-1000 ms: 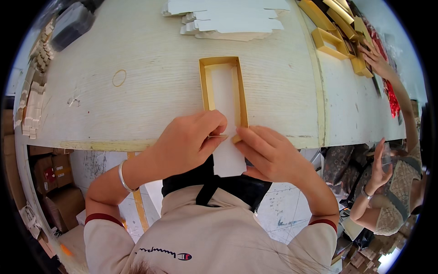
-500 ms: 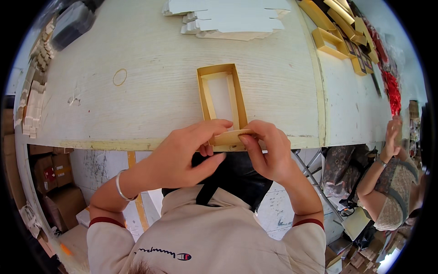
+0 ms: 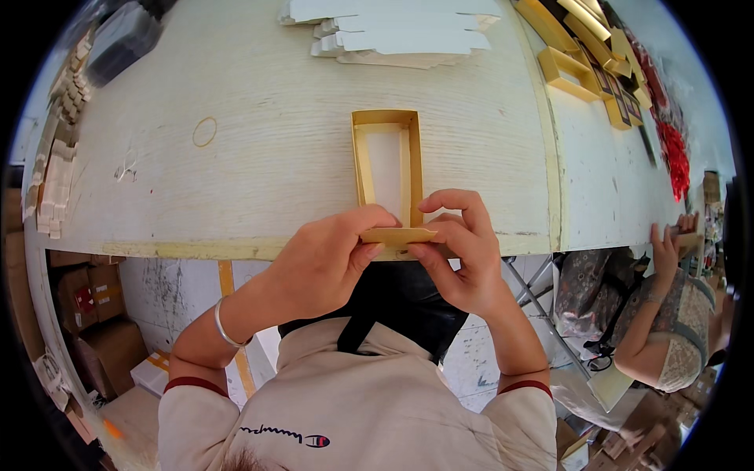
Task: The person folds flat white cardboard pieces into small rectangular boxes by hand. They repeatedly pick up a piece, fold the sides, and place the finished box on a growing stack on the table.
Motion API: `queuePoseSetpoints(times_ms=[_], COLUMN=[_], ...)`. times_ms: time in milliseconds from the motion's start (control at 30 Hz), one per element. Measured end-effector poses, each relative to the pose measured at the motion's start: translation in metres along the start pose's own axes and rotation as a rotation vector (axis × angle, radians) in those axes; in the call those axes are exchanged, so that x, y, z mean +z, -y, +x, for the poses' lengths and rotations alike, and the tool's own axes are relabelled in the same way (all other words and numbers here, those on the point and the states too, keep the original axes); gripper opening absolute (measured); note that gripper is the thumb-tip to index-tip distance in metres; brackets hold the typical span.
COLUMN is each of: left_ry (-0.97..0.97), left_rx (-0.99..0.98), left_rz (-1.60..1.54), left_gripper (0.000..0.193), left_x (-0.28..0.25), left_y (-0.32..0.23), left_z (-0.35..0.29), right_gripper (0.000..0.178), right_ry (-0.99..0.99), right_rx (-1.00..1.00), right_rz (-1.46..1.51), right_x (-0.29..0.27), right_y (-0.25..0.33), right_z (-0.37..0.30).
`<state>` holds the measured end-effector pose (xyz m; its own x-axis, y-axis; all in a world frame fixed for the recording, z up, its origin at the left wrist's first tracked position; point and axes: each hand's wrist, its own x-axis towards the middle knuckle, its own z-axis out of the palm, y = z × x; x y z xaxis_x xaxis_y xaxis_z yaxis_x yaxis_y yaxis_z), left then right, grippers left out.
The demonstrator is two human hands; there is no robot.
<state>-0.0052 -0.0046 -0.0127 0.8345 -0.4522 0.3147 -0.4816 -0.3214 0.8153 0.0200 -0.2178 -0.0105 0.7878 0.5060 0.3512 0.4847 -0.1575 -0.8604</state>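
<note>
We've L hand (image 3: 326, 251) & R hand (image 3: 463, 255) each pinching an end of near-end flap (image 3: 399, 235) on gold box (image 3: 385, 161), at tabletop (image 3: 267, 157) near edge. Long axis runs away from us, approx. straight; open side up. Wrists angled inward, R index raised by R wall. Gold walls, white floor. Beyond: white card stack (image 3: 404, 35); yellow band (image 3: 205, 132) to L.

One head-worn fisheye looks down, near the table (image 3: 267, 157).
</note>
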Motion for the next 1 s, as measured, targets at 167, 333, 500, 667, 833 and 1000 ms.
queuePoseSetpoints(times_ms=[167, 333, 500, 667, 833, 1000], left_ry=[-0.047, -0.124, -0.293, -0.32, -0.309, -0.071], left_rx=[-0.023, -0.061, 0.008, 0.111, 0.302, 0.164], left_rz=[-0.046, -0.027, 0.116, 0.543, 0.776, 0.609], left_gripper=[0.039, 0.041, 0.041, 0.035, 0.035, 0.028], left_x=[-0.001, 0.005, 0.015, 0.01, 0.002, -0.006], left_y=[-0.002, -0.004, 0.0, 0.001, 0.004, -0.009], left_z=[-0.002, -0.002, -0.001, 0.0, 0.012, 0.017], right_gripper=[0.017, 0.019, 0.028, 0.034, 0.031, 0.033], right_ry=[-0.009, -0.064, -0.022, 0.0, -0.028, 0.002], right_rx=[-0.117, -0.002, -0.233, -0.123, -0.053, -0.289], right_rz=[-0.133, -0.027, -0.294, -0.223, -0.384, -0.752], right_x=[-0.005, 0.002, 0.001, -0.001, 0.002, 0.009], right_y=[0.003, 0.005, -0.001, 0.002, 0.011, 0.003], right_z=[0.009, 0.007, 0.01, 0.013, 0.012, 0.005])
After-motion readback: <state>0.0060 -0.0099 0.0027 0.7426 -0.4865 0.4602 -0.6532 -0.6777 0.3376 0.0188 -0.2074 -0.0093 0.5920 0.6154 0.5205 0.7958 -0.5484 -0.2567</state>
